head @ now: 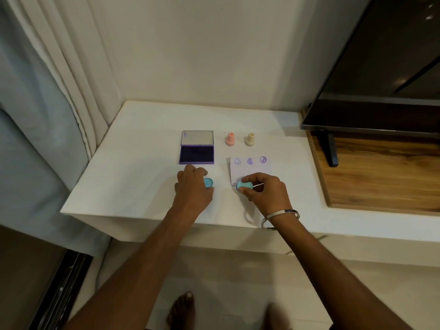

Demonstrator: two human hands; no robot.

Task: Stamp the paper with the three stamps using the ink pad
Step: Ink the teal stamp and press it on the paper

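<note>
A white paper [256, 169] lies on the white counter [133, 177] and carries three purple prints along its far edge. My right hand [264, 190] grips a blue stamp [244, 185] lying sideways over the paper's near left corner. My left hand [194, 186] holds a round blue cap [208, 182] just in front of the open purple ink pad [197, 154]. A pink stamp [230, 139] and a cream stamp [250, 139] stand upright behind the paper.
A dark TV screen [381, 67] on a stand [329, 148] rises at the right over a wooden surface [381, 175]. A curtain [47, 91] hangs at the left. The counter's front edge runs under my forearms.
</note>
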